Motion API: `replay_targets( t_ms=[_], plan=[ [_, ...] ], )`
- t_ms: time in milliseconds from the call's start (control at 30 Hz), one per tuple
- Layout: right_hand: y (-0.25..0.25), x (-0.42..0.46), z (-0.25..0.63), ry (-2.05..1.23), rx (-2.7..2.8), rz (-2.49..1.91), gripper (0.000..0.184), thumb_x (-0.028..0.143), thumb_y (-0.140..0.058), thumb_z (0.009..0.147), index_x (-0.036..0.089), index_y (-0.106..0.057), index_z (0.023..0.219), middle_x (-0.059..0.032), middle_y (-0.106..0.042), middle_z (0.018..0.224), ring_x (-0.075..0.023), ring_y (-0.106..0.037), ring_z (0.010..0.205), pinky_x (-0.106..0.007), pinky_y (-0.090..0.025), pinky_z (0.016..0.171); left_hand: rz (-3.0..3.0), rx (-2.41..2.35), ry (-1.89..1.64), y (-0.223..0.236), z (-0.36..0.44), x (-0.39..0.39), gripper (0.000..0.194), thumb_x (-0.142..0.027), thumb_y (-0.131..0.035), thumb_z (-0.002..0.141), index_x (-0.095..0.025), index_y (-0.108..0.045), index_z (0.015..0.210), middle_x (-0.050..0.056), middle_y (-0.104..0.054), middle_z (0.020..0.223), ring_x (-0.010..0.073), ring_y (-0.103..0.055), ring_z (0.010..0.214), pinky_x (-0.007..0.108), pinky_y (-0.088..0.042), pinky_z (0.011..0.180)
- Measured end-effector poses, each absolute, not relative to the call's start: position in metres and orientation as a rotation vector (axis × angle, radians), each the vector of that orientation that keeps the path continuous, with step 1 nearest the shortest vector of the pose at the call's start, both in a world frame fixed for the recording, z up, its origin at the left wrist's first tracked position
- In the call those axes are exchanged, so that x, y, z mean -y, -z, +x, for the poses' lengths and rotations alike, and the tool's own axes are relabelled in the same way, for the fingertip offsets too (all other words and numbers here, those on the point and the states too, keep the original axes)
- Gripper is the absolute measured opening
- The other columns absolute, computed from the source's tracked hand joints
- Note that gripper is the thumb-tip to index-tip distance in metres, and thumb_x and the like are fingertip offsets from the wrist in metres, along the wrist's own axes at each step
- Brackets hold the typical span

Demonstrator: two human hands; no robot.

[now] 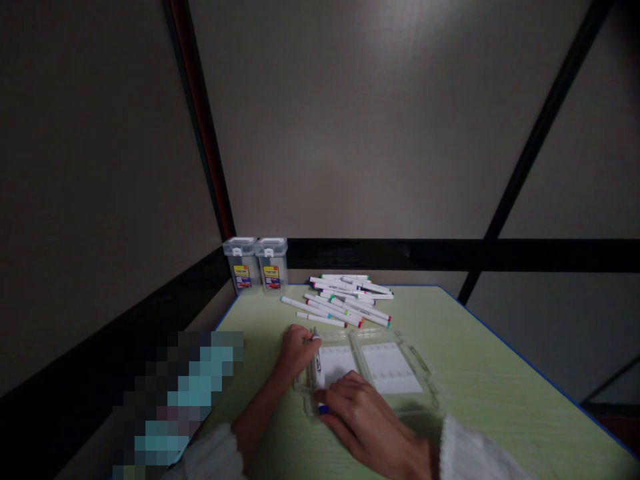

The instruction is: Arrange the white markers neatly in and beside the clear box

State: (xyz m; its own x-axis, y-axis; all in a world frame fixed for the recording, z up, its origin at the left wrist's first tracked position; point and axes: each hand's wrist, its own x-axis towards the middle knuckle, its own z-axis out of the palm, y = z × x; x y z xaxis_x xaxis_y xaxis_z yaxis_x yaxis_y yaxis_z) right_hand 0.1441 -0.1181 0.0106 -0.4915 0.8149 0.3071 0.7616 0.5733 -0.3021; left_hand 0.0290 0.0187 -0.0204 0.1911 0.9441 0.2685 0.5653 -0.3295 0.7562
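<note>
While in both hands [296, 350] [364, 408], marker [319, 365] fore-and-aft, blue end [324, 409] nearest.

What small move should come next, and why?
Probably ease the marker down along the left side of the clear case: the left hand grips its far end, the right hand its blue end, and it lines up there.

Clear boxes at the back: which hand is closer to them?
Left. The left hand is in front of the clear boxes, slightly right; the right hand sits farther right, nearer the camera.
</note>
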Motion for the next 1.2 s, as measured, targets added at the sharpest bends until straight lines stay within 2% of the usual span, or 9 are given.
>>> replay_targets(
  t_ms=[500,667,933,1200],
  plan=[
    [-0.015,0.12,0.147,-0.155,2.447,-1.246,0.015,0.018,-0.037,0.087,0.019,-0.052,0.089,-0.0008,-0.058,0.08,-0.0144,-0.051,0.075,-0.027,-0.03,0.076,1.989,-1.374,-1.017,0.02,0.028,-0.019,0.008,-0.02,-0.055,0.054,-0.014,-0.052,0.052,0.001,-0.051,0.068,0.0164,-0.051,0.075,0.028,-0.039,0.076],
    [-0.017,0.12,0.147,-0.164,2.471,-1.237,0.013,0.022,-0.043,0.086,0.021,-0.052,0.094,-0.0008,-0.059,0.083,-0.0153,-0.052,0.078,-0.028,-0.029,0.078,1.996,-1.371,-1.028,0.024,0.027,-0.021,0.008,-0.021,-0.056,0.054,-0.014,-0.053,0.052,0.0,-0.051,0.069,0.0149,-0.05,0.075,0.026,-0.039,0.074],
    [-0.018,0.119,0.149,-0.082,2.55,-1.304,0.036,0.027,-0.05,0.083,0.017,-0.045,0.117,-0.004,-0.061,0.088,-0.0179,-0.053,0.08,-0.031,-0.031,0.08,2.003,-1.334,-1.047,0.03,0.026,-0.026,0.01,-0.022,-0.058,0.053,-0.014,-0.052,0.053,-0.001,-0.049,0.067,0.0134,-0.05,0.071,0.025,-0.039,0.073],
    [-0.02,0.117,0.147,-0.065,2.598,-1.332,0.037,0.026,-0.048,0.085,0.015,-0.044,0.119,-0.0042,-0.063,0.087,-0.0185,-0.056,0.079,-0.03,-0.034,0.076,2.043,-1.321,-1.048,0.03,0.024,-0.027,0.01,-0.021,-0.058,0.055,-0.015,-0.051,0.051,-0.002,-0.05,0.065,0.013,-0.051,0.071,0.025,-0.039,0.075]
  ],
)
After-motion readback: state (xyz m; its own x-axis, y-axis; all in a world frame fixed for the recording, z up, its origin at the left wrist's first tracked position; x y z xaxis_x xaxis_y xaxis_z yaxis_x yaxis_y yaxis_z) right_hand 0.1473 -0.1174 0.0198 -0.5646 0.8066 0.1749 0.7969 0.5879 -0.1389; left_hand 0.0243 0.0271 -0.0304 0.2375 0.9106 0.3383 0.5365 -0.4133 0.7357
